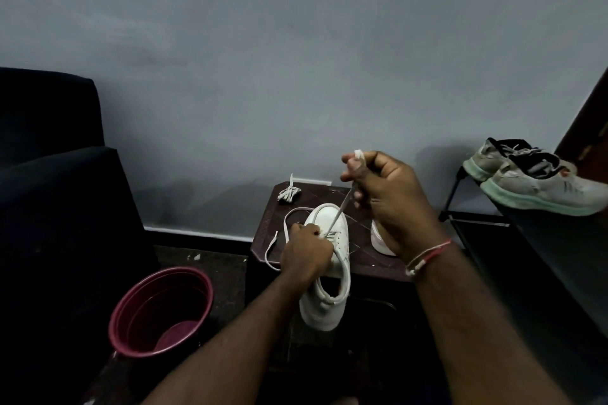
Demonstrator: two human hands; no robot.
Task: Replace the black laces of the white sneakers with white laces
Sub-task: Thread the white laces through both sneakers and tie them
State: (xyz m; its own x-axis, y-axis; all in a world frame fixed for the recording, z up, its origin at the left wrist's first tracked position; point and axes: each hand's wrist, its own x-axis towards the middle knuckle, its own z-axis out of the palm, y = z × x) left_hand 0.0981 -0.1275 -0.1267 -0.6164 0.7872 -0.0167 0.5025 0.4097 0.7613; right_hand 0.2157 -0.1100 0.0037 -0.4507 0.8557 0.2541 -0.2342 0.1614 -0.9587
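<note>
Step in hand: threading the white lace (340,207) into the white sneaker (332,273). No black lace is visible on this shoe, so I judge removal done here.

Right hand (388,197): fingers curled, thumb and forefinger pinching the lace near its tip, which pokes out above the thumb. From the pinch the lace runs taut, down and left, to the eyelet rows.

Left hand (307,251): curled round the sneaker's upper, fingertips right where the lace enters. Can't tell if it pinches the lace too or only the upper.

The sneaker sits below and left of my right hand, toe away from me, heel hanging off the near edge of the table (365,256). The other half of the lace lies slack in a loop just left of my left hand.

Second sneaker (378,240): just under my right wrist, mostly hidden, lacing state unknown.

Bundled lace (289,192): beyond my left hand at the far table edge. Looks white, probably for shoe 2.

Progress: early, my guess. Eyelets are blurred, so low confidence.

Next move needs:
1. Pull until the slack at the eyelet is gone, without shortening the loose half.
2. Left hand holds the upper steady.
3. Re-grip close to the tip, then aim it at the opposite eyelet.

Risk: the overhanging heel could tip off if I yank.
</note>
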